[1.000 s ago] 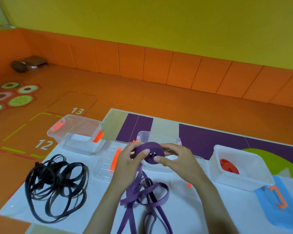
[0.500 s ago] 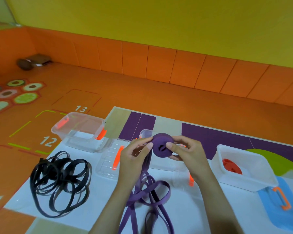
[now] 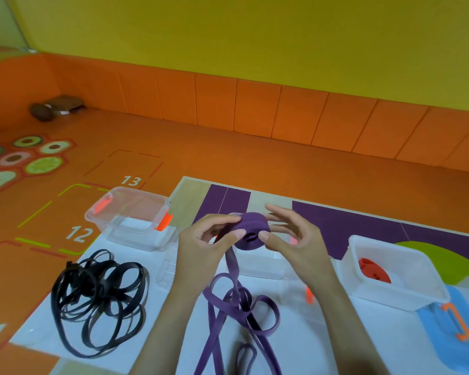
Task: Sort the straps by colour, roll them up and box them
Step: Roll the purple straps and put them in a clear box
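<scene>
Fingers [image 3: 237, 234] of L hand [image 3: 201, 247] pinch strap where it feeds onto purple roll [image 3: 251, 227]. R hand [image 3: 295, 239] grips roll w/ thumb + fingertips, above tabletop [image 3: 336, 334]. Loose tail [image 3: 238, 301] looks light, floppy; roll prob. unwinds unless pinched at rim.

Backdrop: yellow wall [image 3: 255, 36] up top, a band of orange padded panels [image 3: 214, 104] below it. Orange floor [image 3: 228, 163] has printed squares numbered "13" [image 3: 131, 181] and "12" [image 3: 79, 234], plus a hexagon cluster [image 3: 25, 158] with round discs far left. Brown object [image 3: 54, 108] in the far left corner, can't ID it. Work mat [image 3: 336, 334] is white with purple blocks [image 3: 349, 226], a green patch [image 3: 450, 255] and a blue patch [image 3: 444, 347].
</scene>
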